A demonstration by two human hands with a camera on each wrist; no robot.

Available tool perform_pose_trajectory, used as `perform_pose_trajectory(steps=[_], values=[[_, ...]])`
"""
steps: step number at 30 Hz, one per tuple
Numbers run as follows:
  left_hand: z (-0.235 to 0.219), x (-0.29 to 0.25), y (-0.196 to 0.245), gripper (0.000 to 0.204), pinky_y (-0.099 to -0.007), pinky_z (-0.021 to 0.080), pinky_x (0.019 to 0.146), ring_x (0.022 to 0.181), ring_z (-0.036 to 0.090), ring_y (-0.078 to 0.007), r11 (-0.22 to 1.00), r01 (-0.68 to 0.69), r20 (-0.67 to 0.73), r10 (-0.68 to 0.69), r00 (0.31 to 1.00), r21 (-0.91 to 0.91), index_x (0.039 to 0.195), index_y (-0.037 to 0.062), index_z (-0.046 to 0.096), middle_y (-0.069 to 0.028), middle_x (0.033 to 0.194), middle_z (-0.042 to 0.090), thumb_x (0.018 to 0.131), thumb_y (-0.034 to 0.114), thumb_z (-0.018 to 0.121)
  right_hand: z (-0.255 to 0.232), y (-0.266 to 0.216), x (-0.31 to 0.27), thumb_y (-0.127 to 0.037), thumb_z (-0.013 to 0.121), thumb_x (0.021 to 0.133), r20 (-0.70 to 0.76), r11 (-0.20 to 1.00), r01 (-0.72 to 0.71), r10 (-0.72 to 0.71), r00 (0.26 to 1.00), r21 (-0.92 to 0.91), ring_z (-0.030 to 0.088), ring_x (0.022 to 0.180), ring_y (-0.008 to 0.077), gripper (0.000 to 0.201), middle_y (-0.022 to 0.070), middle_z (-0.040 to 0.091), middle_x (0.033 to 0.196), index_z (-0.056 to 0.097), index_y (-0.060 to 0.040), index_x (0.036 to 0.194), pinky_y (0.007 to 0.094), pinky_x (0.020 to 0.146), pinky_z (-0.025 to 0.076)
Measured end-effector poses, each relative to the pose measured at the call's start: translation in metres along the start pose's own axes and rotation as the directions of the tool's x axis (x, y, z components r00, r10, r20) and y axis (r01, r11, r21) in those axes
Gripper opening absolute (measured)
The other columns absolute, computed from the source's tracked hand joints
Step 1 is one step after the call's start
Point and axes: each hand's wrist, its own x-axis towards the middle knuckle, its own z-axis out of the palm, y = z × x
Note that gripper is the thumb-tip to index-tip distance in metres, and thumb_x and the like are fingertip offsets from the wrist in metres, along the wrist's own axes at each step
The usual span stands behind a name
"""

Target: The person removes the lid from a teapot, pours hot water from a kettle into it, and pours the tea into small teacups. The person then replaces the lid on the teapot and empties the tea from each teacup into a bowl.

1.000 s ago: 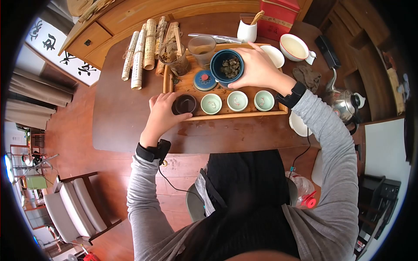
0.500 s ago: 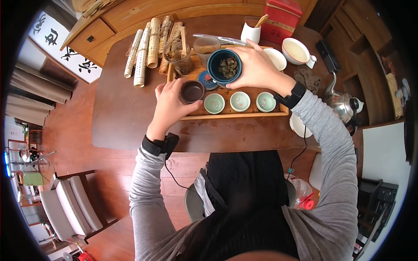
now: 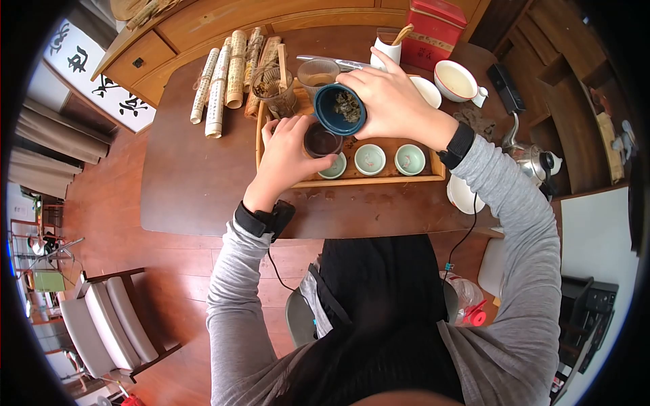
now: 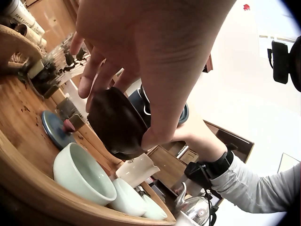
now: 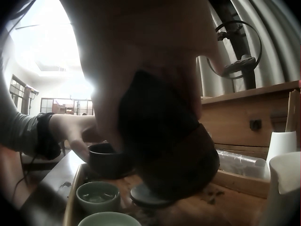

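My left hand (image 3: 288, 152) holds a dark brown cup (image 3: 322, 141) between thumb and fingers, raised above the tray (image 3: 433, 169). Wrapped round a blue bowl (image 3: 330, 116) with wet leaves (image 3: 347, 107) in it, my right hand (image 3: 393, 101) keeps it tilted beside and partly over the dark cup. In the left wrist view the dark cup (image 4: 115, 123) hangs above the tray, with a blue lid (image 4: 57, 129) lying behind. Pale green cups (image 3: 370, 160) (image 3: 409, 159) stand along the tray's near edge, one of them partly under my left thumb.
Glass cups (image 3: 274, 95) (image 3: 318, 73) stand at the tray's back left, near rolled scrolls (image 3: 217, 95). Behind are a white holder (image 3: 386, 51) and a red tin (image 3: 433, 34). A white bowl (image 3: 456, 80), a cloth (image 3: 476, 120) and a metal kettle (image 3: 531, 160) are at the right.
My left hand has lifted the dark cup off the tray's left corner and carried it right. The blue bowl has moved slightly left and tilted towards it, and the two now meet in the head view.
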Motion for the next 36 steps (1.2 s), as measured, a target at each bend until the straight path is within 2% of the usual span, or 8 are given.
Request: perform_pose_trajectory(steps=[1,13,26,28,35,36], values=[[0.001,0.000,0.000,0.064,-0.0478,0.031,0.108,0.113,0.060,-0.0329,1.000,-0.009,-0.023,0.009,1.000,-0.007,0.118,0.0066,0.064,-0.0138,0.109,0.068,0.067,0.040,0.084,0.000,0.000,0.000,-0.036,0.088,0.057,-0.021,0.999,0.030,-0.030,0.999,-0.033,0.068,0.103,0.0272,0.070,0.0092,0.069,0.100,0.065,-0.0056,0.116,0.0564,0.119,0.028],[0.003,0.004,0.004,0.062,-0.0473,0.031,0.108,0.110,0.061,-0.0308,0.999,-0.032,0.005,0.033,0.999,-0.037,0.115,0.0051,0.065,-0.0149,0.107,0.069,0.067,0.038,0.084,-0.002,0.003,0.010,-0.038,0.085,0.061,-0.035,0.975,0.118,-0.126,0.991,-0.187,0.069,0.098,0.0228,0.063,0.0075,0.069,0.093,0.065,-0.0053,0.111,0.0570,0.118,0.030],[0.005,0.005,0.005,0.062,-0.0481,0.032,0.107,0.107,0.061,-0.0304,0.999,-0.040,0.011,0.040,0.999,-0.022,0.114,0.0048,0.065,-0.0150,0.103,0.069,0.066,0.039,0.085,-0.006,0.005,0.011,-0.037,0.085,0.061,-0.051,0.976,0.116,-0.127,0.991,-0.186,0.069,0.096,0.0220,0.061,0.0067,0.068,0.092,0.065,-0.0055,0.109,0.0566,0.119,0.029],[0.003,0.005,0.005,0.064,-0.0470,0.031,0.109,0.112,0.060,-0.0296,1.000,-0.005,0.070,0.006,0.998,-0.009,0.118,0.0071,0.063,-0.0115,0.111,0.068,0.069,0.042,0.084,-0.009,0.006,0.012,-0.036,0.085,0.061,-0.040,0.981,0.103,-0.111,0.993,-0.167,0.069,0.094,0.0221,0.061,0.0065,0.068,0.092,0.066,-0.0055,0.110,0.0565,0.119,0.029],[0.005,0.005,0.005,0.064,-0.0471,0.031,0.109,0.113,0.060,-0.0297,1.000,-0.013,0.064,0.014,0.998,-0.014,0.119,0.0071,0.064,-0.0117,0.111,0.068,0.069,0.042,0.084,-0.003,0.008,0.006,-0.035,0.084,0.062,-0.044,0.979,0.106,-0.115,0.992,-0.175,0.069,0.095,0.0223,0.062,0.0067,0.068,0.092,0.067,-0.0047,0.113,0.0562,0.119,0.029],[0.005,0.005,0.006,0.064,-0.0474,0.031,0.109,0.110,0.060,-0.0301,0.999,-0.030,0.039,0.031,0.999,-0.025,0.117,0.0059,0.064,-0.0133,0.107,0.068,0.067,0.040,0.084,0.000,0.008,0.005,-0.035,0.084,0.063,-0.062,0.978,0.114,-0.126,0.990,-0.172,0.069,0.095,0.0220,0.061,0.0067,0.068,0.093,0.067,-0.0043,0.113,0.0559,0.119,0.029]])
